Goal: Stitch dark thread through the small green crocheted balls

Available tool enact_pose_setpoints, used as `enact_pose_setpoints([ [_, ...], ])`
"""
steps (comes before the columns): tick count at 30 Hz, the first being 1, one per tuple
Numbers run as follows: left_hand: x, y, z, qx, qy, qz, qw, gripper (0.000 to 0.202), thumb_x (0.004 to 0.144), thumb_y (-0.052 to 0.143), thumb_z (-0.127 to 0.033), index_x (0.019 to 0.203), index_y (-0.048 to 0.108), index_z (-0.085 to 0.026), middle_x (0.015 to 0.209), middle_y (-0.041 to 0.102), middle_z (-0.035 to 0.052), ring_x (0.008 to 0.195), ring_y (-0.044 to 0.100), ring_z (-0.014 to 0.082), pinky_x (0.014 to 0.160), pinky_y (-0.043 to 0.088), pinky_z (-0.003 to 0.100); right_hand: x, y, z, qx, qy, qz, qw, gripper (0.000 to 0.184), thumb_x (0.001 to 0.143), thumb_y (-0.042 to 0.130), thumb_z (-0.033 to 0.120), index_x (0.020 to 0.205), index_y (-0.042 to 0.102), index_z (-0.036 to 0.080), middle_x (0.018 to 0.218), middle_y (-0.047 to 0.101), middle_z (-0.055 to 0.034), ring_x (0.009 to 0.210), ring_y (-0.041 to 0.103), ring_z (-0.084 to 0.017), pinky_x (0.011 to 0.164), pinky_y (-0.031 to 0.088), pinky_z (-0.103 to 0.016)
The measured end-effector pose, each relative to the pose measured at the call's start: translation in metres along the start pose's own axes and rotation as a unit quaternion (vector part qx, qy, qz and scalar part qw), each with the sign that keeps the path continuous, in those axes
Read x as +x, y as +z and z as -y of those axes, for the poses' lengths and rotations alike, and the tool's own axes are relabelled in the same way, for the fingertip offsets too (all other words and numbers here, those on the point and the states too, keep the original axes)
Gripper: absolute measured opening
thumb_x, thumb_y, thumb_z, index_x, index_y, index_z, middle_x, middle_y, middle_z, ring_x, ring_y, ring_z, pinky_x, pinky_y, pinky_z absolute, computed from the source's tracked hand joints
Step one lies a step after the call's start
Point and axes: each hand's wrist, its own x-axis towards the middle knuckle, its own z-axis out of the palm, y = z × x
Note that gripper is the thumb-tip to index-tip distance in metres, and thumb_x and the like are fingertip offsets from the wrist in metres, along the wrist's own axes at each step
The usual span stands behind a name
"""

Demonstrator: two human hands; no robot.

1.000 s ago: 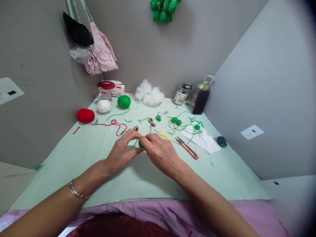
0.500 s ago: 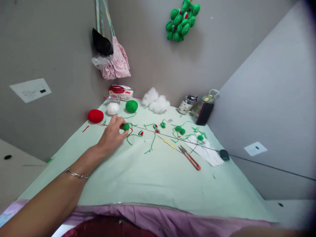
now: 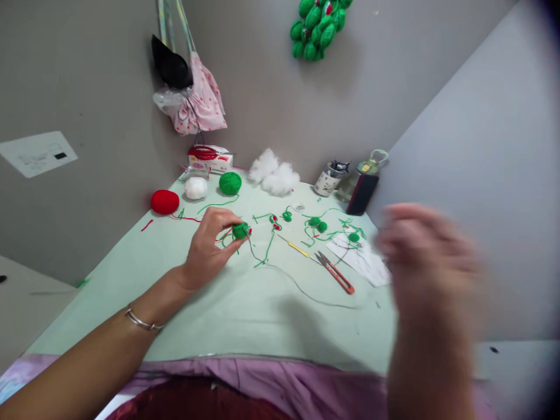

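From where I stand: left hand [image 3: 209,248] low over the bench [image 3: 245,326], thumb & fingertips pinched shut on the small green crochet piece [image 3: 240,230]; the piece sits just above the cloth, left of centre, amid red & green yarn scraps; a dark thread [image 3: 306,291] runs from it & loops slack across the bench twd the snips [image 3: 336,273]. Half a sec ago that thread was a taut straight line off to the right, w/ the right hand out of sight; now it's gone limp & the right hand [image 3: 426,256] is back in view, raised at the right, smeared w/ motion; can't tell if its grip is closed, or whether it has the thread end or a needle. Left hand has also come nearer w/ the piece, away from the red ball [image 3: 165,202]. My read: the long pull-through is over & the tension's off. Untouched: yellow hook [image 3: 298,249] beside the snips; green yarn ball [image 3: 230,182], white ball [image 3: 195,188] & stuffing [image 3: 275,175] at the far edge.
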Motion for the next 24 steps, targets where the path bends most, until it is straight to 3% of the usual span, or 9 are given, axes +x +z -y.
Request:
enact_pose_setpoints([
  [1,-0.002,0.003,-0.006,0.012,0.025,0.007,1.0,0.032,0.087,0.073,-0.009,0.113,0.063,-0.026,0.105,0.06,0.0046,0.098,0.062,0.0193,0.086,0.059,0.036,0.001,0.013,0.001,0.004,-0.011,-0.022,1.0,0.023,0.102,0.055,0.04,0.114,0.071,0.028,0.092,0.067,-0.004,0.075,0.062,-0.018,0.065,0.053,-0.032],
  [5,-0.006,0.009,-0.019,0.028,0.085,0.05,0.995,0.028,0.094,0.067,-0.016,0.119,0.062,-0.027,0.112,0.065,0.0072,0.104,0.064,0.0215,0.093,0.055,0.04,0.003,0.076,-0.006,0.0,-0.073,0.104,0.992,0.028,0.092,0.074,0.032,0.117,0.069,0.02,0.09,0.061,-0.0032,0.083,0.06,-0.016,0.076,0.052,-0.03],
  [8,-0.008,0.01,-0.019,0.023,0.105,0.069,0.992,0.021,0.1,0.062,-0.029,0.121,0.061,-0.027,0.116,0.068,0.009,0.105,0.066,0.0233,0.096,0.054,0.043,0.002,0.1,-0.015,-0.004,-0.076,0.106,0.991,0.025,0.09,0.076,0.03,0.112,0.068,0.019,0.088,0.061,-0.0023,0.082,0.059,-0.014,0.075,0.05,-0.027],
  [14,-0.007,0.014,-0.015,0.038,0.098,0.069,0.992,0.022,0.096,0.068,-0.027,0.116,0.06,-0.026,0.105,0.072,0.007,0.099,0.066,0.0237,0.092,0.052,0.043,-0.004,0.094,-0.025,0.022,-0.046,0.083,0.995,0.018,0.091,0.075,0.032,0.101,0.07,0.019,0.082,0.06,-0.0005,0.073,0.058,-0.012,0.07,0.048,-0.025],
  [18,-0.007,0.014,-0.012,0.081,0.074,0.063,0.992,0.018,0.093,0.069,-0.024,0.109,0.062,-0.026,0.098,0.071,0.0054,0.094,0.065,0.0231,0.087,0.052,0.041,-0.006,0.094,-0.027,-0.048,-0.091,0.04,0.994,0.013,0.098,0.064,0.023,0.087,0.068,0.019,0.077,0.059,-0.0017,0.069,0.055,-0.012,0.066,0.044,-0.027],
  [21,-0.007,0.013,-0.009,0.079,0.067,0.072,0.992,0.013,0.093,0.068,-0.021,0.105,0.063,-0.025,0.098,0.071,0.0051,0.093,0.066,0.0225,0.086,0.052,0.041,-0.008,0.093,-0.021,-0.036,-0.109,0.045,0.992,0.016,0.099,0.057,0.018,0.086,0.067,0.019,0.076,0.059,-0.0022,0.07,0.055,-0.012,0.065,0.045,-0.027],
  [24,-0.009,0.013,-0.005,0.055,0.05,0.078,0.994,0.015,0.091,0.069,-0.02,0.103,0.063,-0.026,0.1,0.072,0.0052,0.096,0.067,0.0233,0.089,0.053,0.043,-0.012,0.093,-0.01,0.034,-0.085,0.077,0.993,0.016,0.095,0.059,0.016,0.08,0.064,0.02,0.074,0.058,-0.0002,0.067,0.055,-0.011,0.062,0.046,-0.025],
])
